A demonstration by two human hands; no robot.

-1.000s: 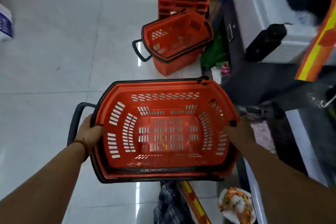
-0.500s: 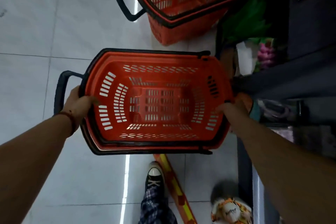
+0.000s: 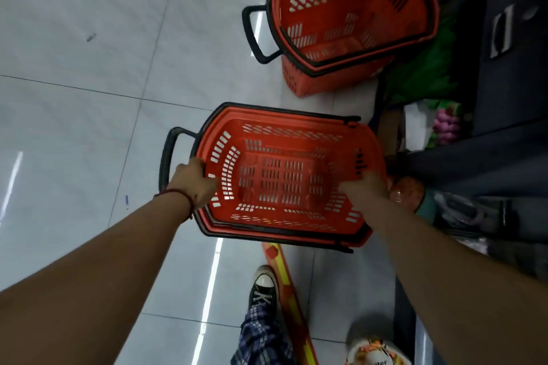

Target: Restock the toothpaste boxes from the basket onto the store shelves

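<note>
Orange basket (image 3: 284, 130) is sitting level between both hands, opening up, slotted bottom showing in full. It is straight ahead of the person, over the grey tiled floor (image 3: 89, 104); can't tell whether its base is touching the tiles. Black loop handle (image 3: 166, 157) is sticking out of its left end.

Left hand (image 3: 194, 184) is gripping the left end rim, fingers curling over it into the basket. Red thread bracelet (image 3: 178, 195) is circling that wrist. Right hand (image 3: 366, 190) is clamping the right end rim, fingers hooking over onto the inner wall.

Second orange basket (image 3: 350, 12) is standing further ahead and to the right. It is tilting and nesting in another of the same colour on the floor, well apart from the held one. Dark counter (image 3: 510, 83) is running down the right side, with green foliage (image 3: 421, 71) and a purple bunch (image 3: 447, 124) at its foot.

Nearer the person:
- black sneaker (image 3: 262, 284) with a white toe cap
- plaid trouser leg (image 3: 261, 338)
- orange-and-yellow strip (image 3: 284, 278) lying just beside the shoe
- orange-and-white ball (image 3: 376, 355) showing at the bottom edge
</note>
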